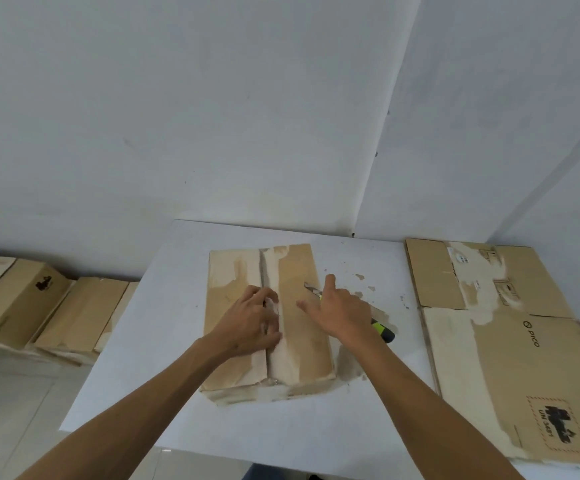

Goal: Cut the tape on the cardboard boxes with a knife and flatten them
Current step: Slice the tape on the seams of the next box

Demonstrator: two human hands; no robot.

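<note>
1. White walls (212, 116) met in a corner behind a white table (184, 393) standing on a pale tiled floor (11, 410).
2. At the table's middle lay a closed cardboard box (302, 341), its long axis running away from the person, with a centre seam (267, 271) along that same line.
3. Over the seam, the left hand (250, 322) had its fingers curled at the flap edge, seemingly gripping it; exactly how could not be told.
4. Spread with straight fingers, the right hand (342, 313) rested on the box's right flap.
5. Beneath that hand lay a knife (383, 330), blade pointing away and left onto the box, yellow-and-black handle toward the person on the table.
6. Flattened cardboard (510, 358) covered the table's right end.
7. More boxes (21, 306) lined the wall at left.
</note>
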